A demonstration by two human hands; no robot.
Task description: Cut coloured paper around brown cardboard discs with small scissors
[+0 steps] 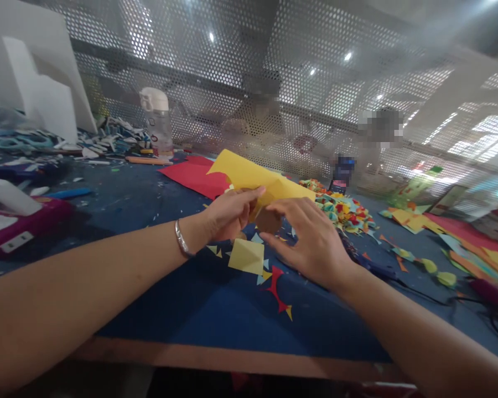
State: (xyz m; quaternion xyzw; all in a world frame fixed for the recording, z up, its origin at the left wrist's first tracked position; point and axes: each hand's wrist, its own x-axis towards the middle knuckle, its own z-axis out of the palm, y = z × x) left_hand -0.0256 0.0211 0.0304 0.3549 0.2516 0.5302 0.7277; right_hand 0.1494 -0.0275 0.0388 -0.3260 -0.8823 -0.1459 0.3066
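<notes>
From my remote station I see both hands meeting above the middle of the blue surface (182, 298). The left hand (228, 213) is closed, with the fingers curled and the thumb pressed on the near edge of the yellow sheet (253, 177), so it pinches this sheet and holds it lifted and tilted, the far corner pointing up and away. On the left wrist there is a thin silver bracelet (181, 239). The right hand (311, 243) is just beside the left one, its fingers loosely spread and bent, its fingertips at the lower edge of the same sheet. The back of the hand hides its thumb side, so I cannot tell if it really grips the paper or only touches it. Directly under the hands a small yellow folded square (246, 256) lies flat on the surface, and near it are a red scrap (275, 284) and some little triangles of cut paper. Behind the yellow sheet a red sheet (195, 174) lies flat. To the right, a little further, is a pile of coloured paper pieces (344, 210), and more cut sheets are spread at the right border. At the far left stand a clear bottle (157, 121) with a pale cap and a white card (45, 94), with many scraps around them. A perforated metal screen (315, 83) closes the back of the surface.
</notes>
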